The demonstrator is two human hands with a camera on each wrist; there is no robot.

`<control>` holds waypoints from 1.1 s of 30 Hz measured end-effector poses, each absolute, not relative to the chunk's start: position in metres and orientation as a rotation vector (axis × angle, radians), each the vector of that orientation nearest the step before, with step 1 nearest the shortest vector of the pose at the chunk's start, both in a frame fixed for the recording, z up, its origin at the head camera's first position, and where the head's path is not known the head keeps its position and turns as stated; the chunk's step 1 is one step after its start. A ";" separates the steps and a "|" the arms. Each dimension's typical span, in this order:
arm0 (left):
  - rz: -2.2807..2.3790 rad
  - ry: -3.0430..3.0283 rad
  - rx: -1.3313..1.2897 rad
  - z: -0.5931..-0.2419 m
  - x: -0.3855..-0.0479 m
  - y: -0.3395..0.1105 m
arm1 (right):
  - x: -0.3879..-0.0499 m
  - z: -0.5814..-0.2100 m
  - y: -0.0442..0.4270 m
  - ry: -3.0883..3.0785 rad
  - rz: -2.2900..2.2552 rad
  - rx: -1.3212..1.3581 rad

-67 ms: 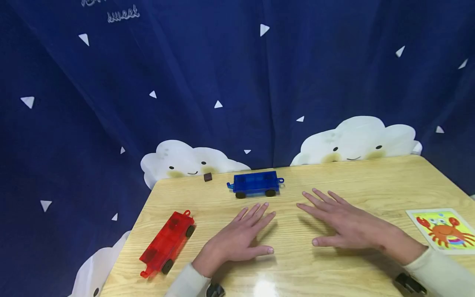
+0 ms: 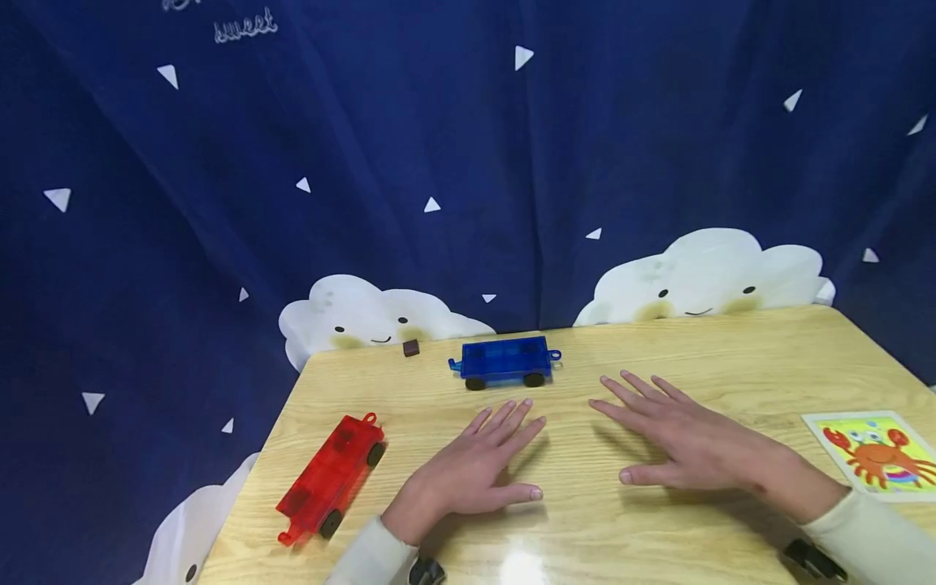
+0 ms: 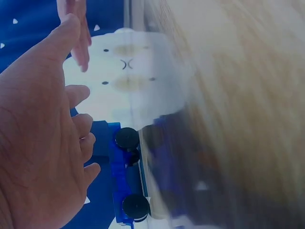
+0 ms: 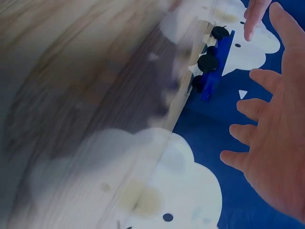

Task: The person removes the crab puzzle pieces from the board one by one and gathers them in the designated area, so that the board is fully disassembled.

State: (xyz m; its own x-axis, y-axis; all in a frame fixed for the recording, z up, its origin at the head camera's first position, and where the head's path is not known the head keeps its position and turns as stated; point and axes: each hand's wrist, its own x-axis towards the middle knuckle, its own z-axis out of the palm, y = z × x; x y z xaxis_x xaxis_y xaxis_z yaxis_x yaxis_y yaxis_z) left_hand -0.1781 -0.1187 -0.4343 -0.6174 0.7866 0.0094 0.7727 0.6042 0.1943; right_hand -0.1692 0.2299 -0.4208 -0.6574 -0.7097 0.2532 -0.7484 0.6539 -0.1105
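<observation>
The left hand [image 2: 468,471] and right hand [image 2: 702,443] are held palm down over the near middle of the worktop [image 2: 585,536], well apart from each other. On both, the fingers are stretched out and a little spread, the thumb stands off to the inner side, and neither has hold of anything. Shadows beneath them, and the wrist views, suggest they are raised off the wood.

The blue wagon [image 2: 504,360] stands at the far middle, just beyond the left fingertips and touched by neither hand, its hook to the left and its ring to the right. The red wagon [image 2: 329,471] stands slantwise at the left, ring end far, hook end near. A brown cube [image 2: 411,348] sits by the far edge, left of the blue wagon; a crab card [image 2: 877,455] lies at the right.

The likeliest trouble is at the edges: a forward push by the fingertips could shove the blue wagon or cube off the far side, and an outward swing of the left forearm could knock the red wagon over the left side. Being wheeled, either wagon might roll lengthwise if bumped.

Against the earlier frame, little differs: the whole view has shifted slightly, probably from the head, and the right hand seems a trace farther right. Both wagons, cube and card keep their places.
</observation>
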 end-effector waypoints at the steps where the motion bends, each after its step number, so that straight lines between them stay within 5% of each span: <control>1: 0.275 2.742 1.341 -0.434 -0.178 -0.117 | -0.169 -0.421 0.233 -2.689 0.308 1.186; 24: 0.134 2.627 1.389 -0.433 -0.196 -0.022 | -0.170 -0.421 0.377 -2.987 0.541 0.580; 33: 0.015 2.534 1.422 -0.431 -0.196 0.036 | -0.175 -0.451 0.437 -2.969 0.402 0.285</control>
State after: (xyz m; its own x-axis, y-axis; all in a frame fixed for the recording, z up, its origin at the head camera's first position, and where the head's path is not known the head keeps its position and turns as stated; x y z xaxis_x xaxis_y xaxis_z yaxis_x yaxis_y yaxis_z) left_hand -0.1956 0.0362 -0.4306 -0.4996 0.8431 -0.1988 0.8407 0.5273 0.1235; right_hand -0.1745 0.4373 -0.4514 -0.9735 -0.1686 0.1547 -0.2036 0.9466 -0.2499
